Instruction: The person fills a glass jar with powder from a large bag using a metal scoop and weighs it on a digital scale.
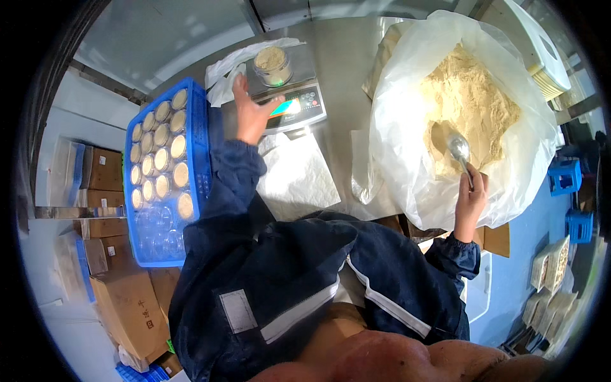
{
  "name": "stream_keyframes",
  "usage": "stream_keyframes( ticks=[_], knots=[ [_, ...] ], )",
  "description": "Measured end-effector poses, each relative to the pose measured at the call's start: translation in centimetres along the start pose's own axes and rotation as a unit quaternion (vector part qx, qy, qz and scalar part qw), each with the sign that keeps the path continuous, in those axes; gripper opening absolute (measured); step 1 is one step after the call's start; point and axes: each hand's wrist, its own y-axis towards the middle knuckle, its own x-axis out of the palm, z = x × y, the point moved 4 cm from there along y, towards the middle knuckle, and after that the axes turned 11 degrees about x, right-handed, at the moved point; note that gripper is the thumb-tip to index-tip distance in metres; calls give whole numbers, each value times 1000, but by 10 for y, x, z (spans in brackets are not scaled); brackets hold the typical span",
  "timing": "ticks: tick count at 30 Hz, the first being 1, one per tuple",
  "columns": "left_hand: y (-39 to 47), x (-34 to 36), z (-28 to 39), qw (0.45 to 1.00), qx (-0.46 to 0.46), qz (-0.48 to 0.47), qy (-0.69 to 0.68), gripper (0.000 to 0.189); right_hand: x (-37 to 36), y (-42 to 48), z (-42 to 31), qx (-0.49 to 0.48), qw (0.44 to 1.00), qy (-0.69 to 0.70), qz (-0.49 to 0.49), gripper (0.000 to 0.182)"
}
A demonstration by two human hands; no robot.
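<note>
My left hand [253, 111] is spread, thumb and fingers apart, in front of a digital scale [300, 106]. On the scale's plate stands a clear jar [273, 66] filled with pale beige powder, just beyond my fingers; the hand holds nothing. My right hand [470, 198] grips the handle of a metal spoon [459, 147]. The spoon's bowl is over a hollow in the beige powder [470, 102], inside a large translucent plastic bag [398, 143]. Whether the bowl touches the powder is hard to tell.
Left of the scale, a blue plastic crate [195, 138] holds several filled jars [162, 159] and several empty clear jars [160, 234]. White paper towels [298, 172] lie before the scale on the metal table [341, 90]. Cardboard boxes [129, 310] stand at the lower left.
</note>
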Motion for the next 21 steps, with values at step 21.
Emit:
stream_keyframes(
  ticks=[21],
  knots=[
    [47,27,23,980,-18,-62,-186,116,6,-10,2,-17,999,-41,8,29]
  ],
)
